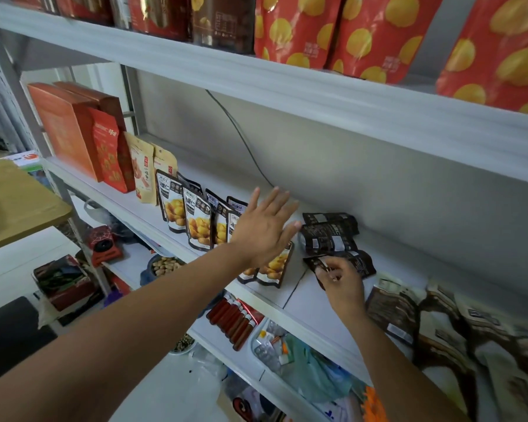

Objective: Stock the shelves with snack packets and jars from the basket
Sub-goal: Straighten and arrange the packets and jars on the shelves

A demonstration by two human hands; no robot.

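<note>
My left hand (264, 228) is spread flat with fingers apart over the white middle shelf (299, 296), just in front of a row of upright chestnut snack packets (197, 222). Two more such packets (272, 268) stand right under its palm. My right hand (340, 280) pinches the corner of a dark brown packet (358, 263) lying flat on the shelf. Two similar dark packets (329, 231) lie behind it near the back wall. No basket is in view.
Orange boxes (63, 129) and red and tan packets (141, 169) stand at the shelf's left end. Brown and cream packets (433, 324) lie at the right. Red dotted bags (378, 35) fill the upper shelf. Sausages (233, 318) and a tray (256, 339) sit on lower shelves. A black cable (241, 135) runs down the back wall.
</note>
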